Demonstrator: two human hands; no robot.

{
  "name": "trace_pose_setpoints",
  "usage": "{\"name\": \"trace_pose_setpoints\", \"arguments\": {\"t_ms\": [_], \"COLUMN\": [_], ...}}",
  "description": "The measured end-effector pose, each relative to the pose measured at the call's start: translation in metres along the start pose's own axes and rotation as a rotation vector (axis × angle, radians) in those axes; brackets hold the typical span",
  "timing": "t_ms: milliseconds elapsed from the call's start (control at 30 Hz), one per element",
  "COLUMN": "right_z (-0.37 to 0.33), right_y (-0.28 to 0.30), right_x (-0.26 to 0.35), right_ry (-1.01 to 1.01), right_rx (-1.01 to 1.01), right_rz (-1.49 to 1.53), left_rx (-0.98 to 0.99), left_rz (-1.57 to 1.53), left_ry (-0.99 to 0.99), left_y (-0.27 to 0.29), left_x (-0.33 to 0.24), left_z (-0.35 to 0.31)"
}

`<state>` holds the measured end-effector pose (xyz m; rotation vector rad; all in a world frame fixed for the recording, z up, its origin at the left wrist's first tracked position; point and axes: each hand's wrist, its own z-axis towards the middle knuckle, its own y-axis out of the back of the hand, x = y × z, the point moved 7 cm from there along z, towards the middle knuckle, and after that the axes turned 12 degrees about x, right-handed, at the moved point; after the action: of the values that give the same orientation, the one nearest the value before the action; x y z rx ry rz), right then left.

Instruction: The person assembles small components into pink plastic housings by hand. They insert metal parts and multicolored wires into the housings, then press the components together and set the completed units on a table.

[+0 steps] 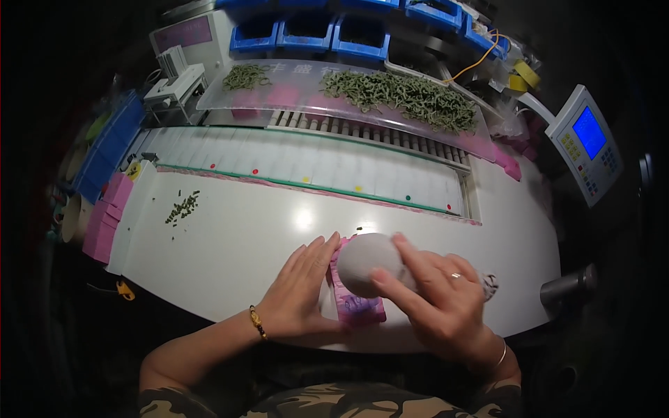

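Note:
A pink packet (pixel 359 306) with purple print lies on the white table near its front edge. My left hand (pixel 300 282) is flat with fingers stretched out along the packet's left side, the thumb by its lower end. My right hand (pixel 442 299) is closed around a tool with a smooth, round grey head (pixel 368 265), held over the packet and hiding its middle. At the right of the hand pokes out a black-and-white patterned end (pixel 491 285), apparently the tool's handle. Whether the head touches the packet I cannot tell.
Small green pieces (pixel 182 207) lie at left on the table (pixel 230 244). Beyond runs a white sectioned conveyor (pixel 313 164). Green twisted leaf pieces (pixel 411 101) cover a clear tray behind it. Blue bins (pixel 305 31) line the back; a control panel (pixel 589 139) stands right, pink blocks (pixel 108 216) left.

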<state>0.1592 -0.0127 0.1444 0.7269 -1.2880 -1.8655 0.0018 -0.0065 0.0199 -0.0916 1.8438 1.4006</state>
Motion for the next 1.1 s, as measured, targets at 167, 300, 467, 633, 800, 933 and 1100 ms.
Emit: {"name": "trace_pose_setpoints", "arguments": {"t_ms": [167, 300, 467, 633, 800, 933, 1100], "right_z": [-0.029, -0.041, -0.039, -0.057, -0.070, -0.052, -0.019], "right_y": [-0.029, -0.030, -0.011, -0.038, -0.031, -0.035, -0.068], "right_x": [0.023, -0.002, 0.000, 0.004, -0.045, -0.048, -0.047], "right_ry": [0.093, -0.004, -0.116, -0.076, -0.311, -0.390, -0.222], "right_rx": [0.212, 0.360, 0.138, 0.363, 0.329, 0.392, 0.160], "right_rz": [-0.105, 0.100, -0.027, 0.135, -0.026, -0.025, 0.662], "left_rx": [-0.020, -0.038, -0.028, -0.043, -0.168, -0.315, -0.237], "left_rz": [0.043, 0.035, -0.002, 0.025, -0.089, -0.500, -0.783], "left_ry": [-0.050, -0.076, -0.035, -0.073, -0.137, -0.184, -0.125], "left_y": [-0.002, 0.002, 0.000, -0.002, 0.008, 0.018, 0.015], "left_x": [0.002, -0.005, -0.004, -0.005, -0.010, 0.004, 0.012], "left_z": [0.002, 0.002, 0.000, 0.000, -0.002, -0.003, 0.007]}}
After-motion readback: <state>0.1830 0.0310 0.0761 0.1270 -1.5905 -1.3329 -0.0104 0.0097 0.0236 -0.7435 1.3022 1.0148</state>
